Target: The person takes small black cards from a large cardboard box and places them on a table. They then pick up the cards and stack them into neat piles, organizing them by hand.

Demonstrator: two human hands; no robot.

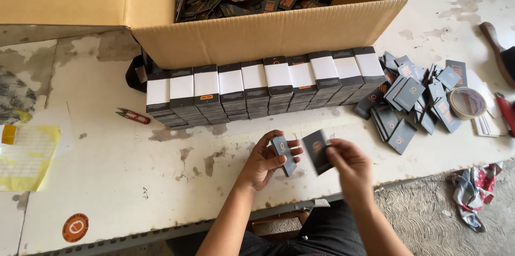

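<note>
Fingers [331, 154] around dark card [316, 151]

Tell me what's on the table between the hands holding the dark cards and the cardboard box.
In the head view, a row of banded dark card stacks stands against the cardboard box; between that row and the hands, bare stained tabletop.

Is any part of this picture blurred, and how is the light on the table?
Head view: the right hand and its dark card are smeared by motion; the left hand with its small stack of cards is sharper. Light is soft and even on the white table, with faint shadows and no glare.
</note>
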